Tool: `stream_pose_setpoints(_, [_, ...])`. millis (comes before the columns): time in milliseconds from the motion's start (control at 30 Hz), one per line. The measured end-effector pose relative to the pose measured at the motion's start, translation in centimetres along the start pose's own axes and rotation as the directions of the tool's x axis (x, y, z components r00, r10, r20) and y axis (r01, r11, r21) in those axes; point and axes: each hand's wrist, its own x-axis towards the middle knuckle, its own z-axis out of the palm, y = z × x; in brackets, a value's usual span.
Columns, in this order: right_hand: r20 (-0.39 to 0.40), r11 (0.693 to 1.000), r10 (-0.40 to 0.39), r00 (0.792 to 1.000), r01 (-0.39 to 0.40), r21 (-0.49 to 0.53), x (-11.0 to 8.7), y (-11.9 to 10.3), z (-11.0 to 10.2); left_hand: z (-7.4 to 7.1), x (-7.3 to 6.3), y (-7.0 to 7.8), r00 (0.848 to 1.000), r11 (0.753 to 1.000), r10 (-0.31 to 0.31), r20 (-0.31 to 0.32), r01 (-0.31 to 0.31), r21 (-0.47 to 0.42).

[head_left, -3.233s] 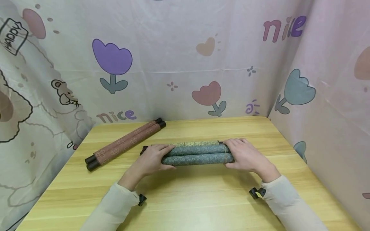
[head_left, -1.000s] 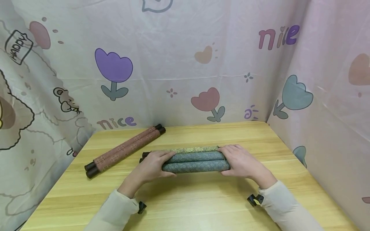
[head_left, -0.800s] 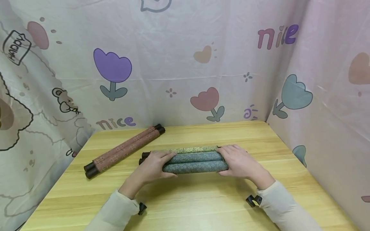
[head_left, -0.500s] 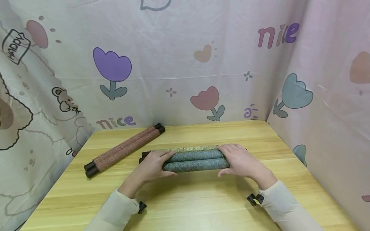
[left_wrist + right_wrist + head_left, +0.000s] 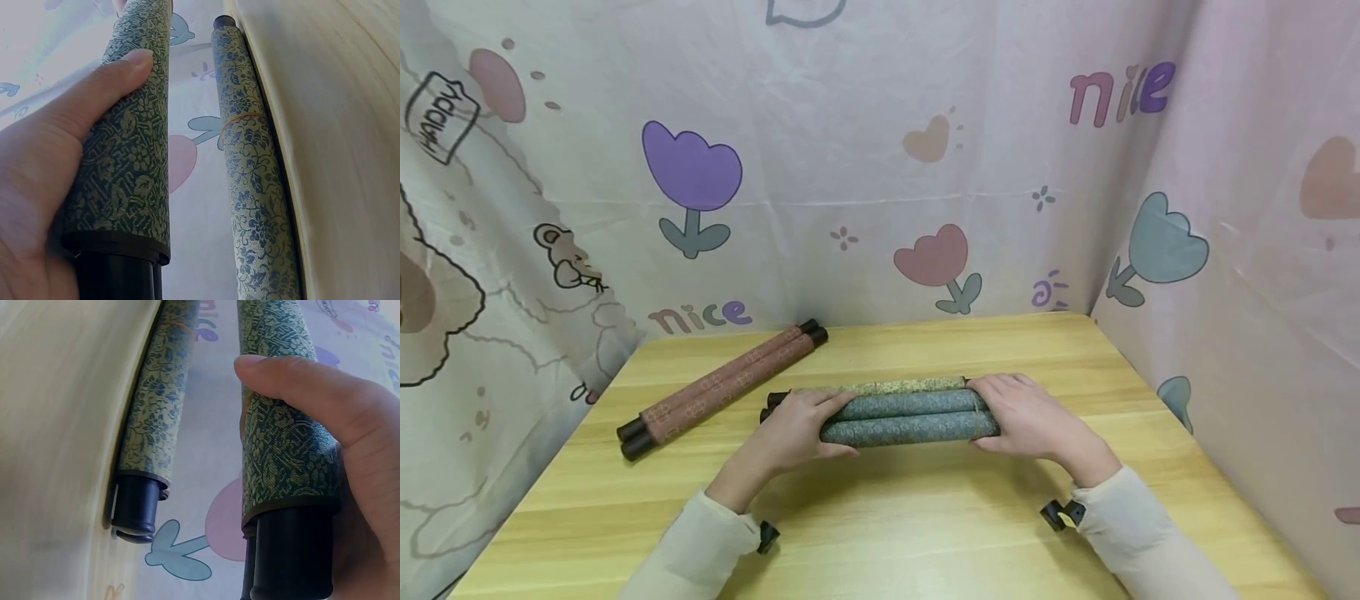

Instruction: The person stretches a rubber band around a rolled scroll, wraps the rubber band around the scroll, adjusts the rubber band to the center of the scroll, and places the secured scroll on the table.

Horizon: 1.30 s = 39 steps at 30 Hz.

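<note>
Right hand (image 5: 1032,417), thumb (image 5: 991,446) higher, gripping blue scroll (image 5: 910,430) (room below edge)

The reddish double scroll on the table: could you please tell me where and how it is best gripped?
Probably from above, at both ends of the patterned part, inside the black knobs: the reddish double scroll is long, its two rolls side by side, top uncovered.

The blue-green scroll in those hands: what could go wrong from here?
The left hand and right hand hold the blue-green scroll above the table, so if either loosens, an end might drop. Lowered carelessly, it could also bump the yellow scroll lying just behind it.
</note>
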Motion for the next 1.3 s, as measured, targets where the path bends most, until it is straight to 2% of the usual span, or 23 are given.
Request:
stream_pose_setpoints(233, [-0.067,1.0,-0.025,0.997,0.025,-0.005,0.5,0.3,0.0,-0.4,0.4,-0.2,1.0,1.0,-0.015,0.012,0.015,-0.003])
stream_pose_setpoints(467, [-0.056,0.999,-0.042,0.998,0.04,-0.027,0.8,0.3,-0.1,-0.5,0.3,-0.2,0.999,0.999,-0.034,0.025,0.034,0.002])
stream_pose_setpoints(633, [-0.053,0.999,-0.042,0.998,0.041,-0.031,0.9,-0.1,-0.1,-0.5,0.2,-0.2,1.0,1.0,-0.027,0.014,0.027,-0.004])
stream_pose_setpoints(867, [-0.006,0.998,-0.056,0.998,0.056,-0.01,1.3,-1.1,-0.1,-0.3,0.3,0.3,0.998,0.999,-0.033,0.046,0.034,-0.023])
stream_pose_setpoints(1300, [0.105,0.996,0.041,0.994,-0.049,0.076,0.6,-1.2,-0.3,-0.3,0.0,0.5,0.996,0.998,-0.056,0.064,0.057,-0.011])
